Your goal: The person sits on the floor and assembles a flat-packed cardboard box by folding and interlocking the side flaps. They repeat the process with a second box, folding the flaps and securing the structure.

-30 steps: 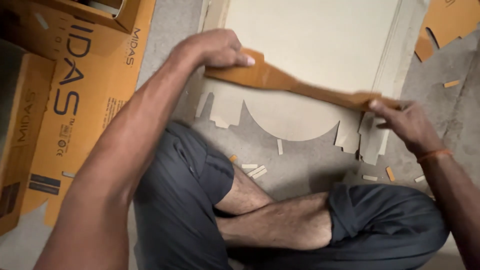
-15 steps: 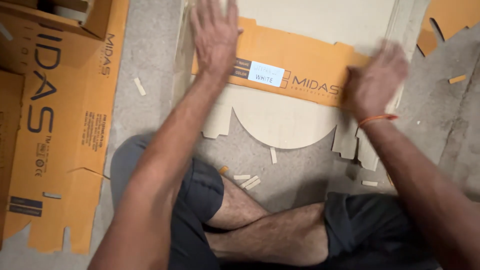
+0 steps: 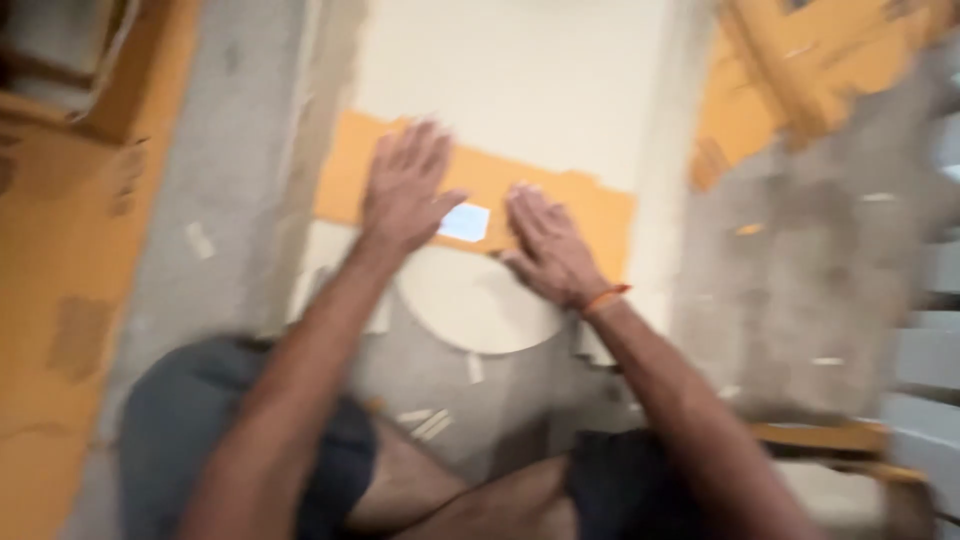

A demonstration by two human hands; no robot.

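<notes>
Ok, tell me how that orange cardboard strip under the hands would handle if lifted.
The orange cardboard strip looks thin and flat, so probably light. Being long and narrow, it would likely sag or bend if lifted by one end. The left hand and right hand press it flat.

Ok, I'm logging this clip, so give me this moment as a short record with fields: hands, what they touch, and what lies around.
left hand: flat, palm down on the orange strip
right hand: flat, palm down on the same strip
strip: lies across a pale sheet, with a white label between the hands
wrist: orange band on the right
surroundings: orange cardboard at left, small offcuts on the grey floor
image: blurred
</notes>
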